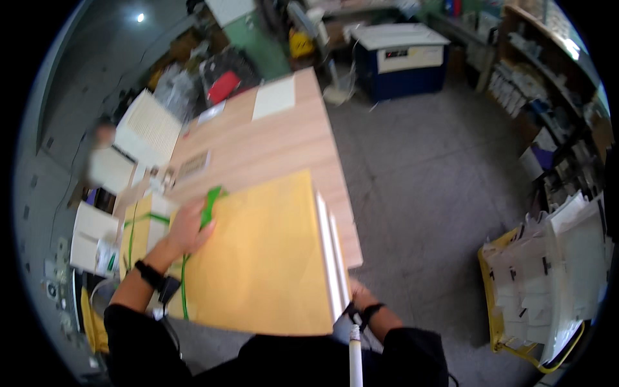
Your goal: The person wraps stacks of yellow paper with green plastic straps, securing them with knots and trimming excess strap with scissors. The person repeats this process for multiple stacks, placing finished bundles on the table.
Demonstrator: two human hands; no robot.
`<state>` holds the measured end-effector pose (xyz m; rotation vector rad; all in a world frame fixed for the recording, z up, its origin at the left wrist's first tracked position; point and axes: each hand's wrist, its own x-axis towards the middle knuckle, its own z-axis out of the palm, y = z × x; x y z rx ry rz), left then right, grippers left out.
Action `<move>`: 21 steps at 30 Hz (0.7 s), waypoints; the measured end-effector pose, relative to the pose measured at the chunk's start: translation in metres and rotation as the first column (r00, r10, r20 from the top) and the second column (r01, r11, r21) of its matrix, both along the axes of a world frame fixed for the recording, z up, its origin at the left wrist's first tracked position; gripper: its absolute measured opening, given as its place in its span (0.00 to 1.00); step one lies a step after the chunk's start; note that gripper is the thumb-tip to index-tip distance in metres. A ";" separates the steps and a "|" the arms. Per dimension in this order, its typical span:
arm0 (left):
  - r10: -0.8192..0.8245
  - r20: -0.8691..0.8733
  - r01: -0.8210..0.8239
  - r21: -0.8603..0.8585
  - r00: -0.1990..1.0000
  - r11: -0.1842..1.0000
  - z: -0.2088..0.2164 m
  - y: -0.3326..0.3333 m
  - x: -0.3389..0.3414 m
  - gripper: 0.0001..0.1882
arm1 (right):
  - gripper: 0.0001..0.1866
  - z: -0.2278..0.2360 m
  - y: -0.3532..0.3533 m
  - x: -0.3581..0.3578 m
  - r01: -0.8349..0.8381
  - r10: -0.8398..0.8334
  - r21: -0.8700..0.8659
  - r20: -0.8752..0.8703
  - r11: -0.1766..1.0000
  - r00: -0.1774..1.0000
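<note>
A large flat bundle with a yellow-brown cover (251, 258) spans the near end of the table, its white layered edges (329, 251) showing on the right. Green strapping (184, 290) runs down its left part. On the upper left of the bundle, my left hand (188, 229) is closed round a raised loop of this strap (211, 203). My right hand (364, 297) grips the bundle's lower right edge, with its fingertips hidden behind it. Left of my left hand lies another yellow-covered bundle (137, 235) with green strapping.
The wooden table (258, 151) bears a white sheet (274, 99) at its far end. Stacked white sheets (548, 277) stand on a yellow-framed cart at right. Beyond the grey floor is a blue machine (406, 77). A blurred person (106, 155) is at far left.
</note>
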<state>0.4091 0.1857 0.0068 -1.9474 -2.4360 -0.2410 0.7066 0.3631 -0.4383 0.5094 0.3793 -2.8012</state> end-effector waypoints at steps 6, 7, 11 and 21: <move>0.241 -0.273 -0.231 0.069 0.931 0.971 0.006 0.021 0.067 0.17 | 0.28 0.014 0.015 -0.014 0.067 -0.062 -0.416 0.026 0.907 0.998; 0.378 -0.144 -0.379 0.022 0.915 0.925 0.004 0.012 0.085 0.16 | 0.28 0.005 0.005 -0.016 0.136 -0.121 -0.416 0.062 0.899 0.991; 0.347 -0.076 -0.343 0.062 0.935 0.937 -0.014 0.004 0.090 0.17 | 0.29 0.021 -0.010 0.008 0.163 -0.127 -0.356 0.124 0.920 0.984; -0.089 0.055 0.082 0.109 0.995 0.991 -0.025 0.071 0.100 0.15 | 0.29 0.019 -0.066 0.093 0.452 -0.421 -0.043 0.296 0.891 0.857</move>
